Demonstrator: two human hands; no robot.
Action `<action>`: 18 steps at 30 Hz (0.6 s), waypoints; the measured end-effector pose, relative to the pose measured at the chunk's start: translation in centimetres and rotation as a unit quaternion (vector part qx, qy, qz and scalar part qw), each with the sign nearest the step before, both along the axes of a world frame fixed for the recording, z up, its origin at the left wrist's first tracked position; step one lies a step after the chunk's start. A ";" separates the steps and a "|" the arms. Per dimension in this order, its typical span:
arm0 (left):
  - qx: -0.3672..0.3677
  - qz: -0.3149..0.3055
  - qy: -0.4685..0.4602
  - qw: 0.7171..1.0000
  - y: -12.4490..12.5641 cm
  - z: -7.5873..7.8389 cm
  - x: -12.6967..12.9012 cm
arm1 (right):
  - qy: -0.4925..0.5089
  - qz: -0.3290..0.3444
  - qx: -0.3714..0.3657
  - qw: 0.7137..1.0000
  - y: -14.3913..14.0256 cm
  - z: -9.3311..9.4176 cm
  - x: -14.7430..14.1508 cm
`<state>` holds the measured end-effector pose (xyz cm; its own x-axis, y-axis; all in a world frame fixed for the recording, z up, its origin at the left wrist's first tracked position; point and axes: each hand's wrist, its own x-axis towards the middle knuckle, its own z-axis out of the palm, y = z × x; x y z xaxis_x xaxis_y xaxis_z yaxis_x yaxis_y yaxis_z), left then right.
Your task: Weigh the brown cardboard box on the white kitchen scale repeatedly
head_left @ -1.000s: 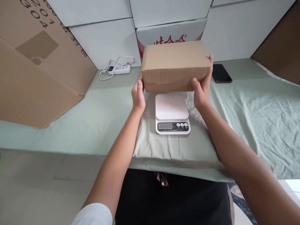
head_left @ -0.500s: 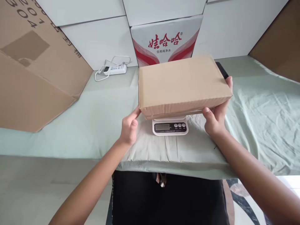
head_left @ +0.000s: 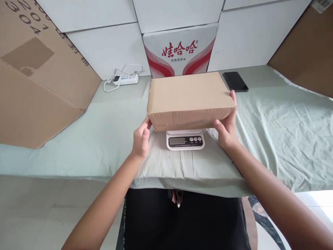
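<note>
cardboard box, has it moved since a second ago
Yes. The cardboard box came toward the person and down, now covering the scale platform it earlier sat behind, both hands holding it.

A black phone (head_left: 235,81) and a white power strip (head_left: 125,79) lie well apart on the green-sheeted desk (head_left: 286,132), a red-and-white carton (head_left: 180,52) between them.

Both hands (head_left: 142,140) (head_left: 226,130) holding cardboard box (head_left: 188,97) over scale (head_left: 185,140)

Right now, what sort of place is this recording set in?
Probably a makeshift packing or parcel-weighing spot, not a formal workshop. Both hands hold a plain cardboard box over a small digital scale, on a table draped with a green sheet, with flattened cardboard leaning nearby.
</note>
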<state>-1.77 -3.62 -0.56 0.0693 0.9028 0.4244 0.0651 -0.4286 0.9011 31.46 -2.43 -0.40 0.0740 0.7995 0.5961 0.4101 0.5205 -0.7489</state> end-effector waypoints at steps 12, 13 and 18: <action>0.009 -0.018 0.014 1.000 0.0 0.3 0.1 | 0.018 -0.010 0.036 0.999 -0.3 0.1 0.2; 0.009 -0.017 0.011 1.000 0.0 0.3 0.1 | 0.036 -0.007 0.037 0.999 -0.2 0.1 0.2; -0.001 0.016 -0.048 0.999 1.3 -0.1 -0.9 | 0.227 -0.023 -0.037 0.973 1.2 1.0 1.9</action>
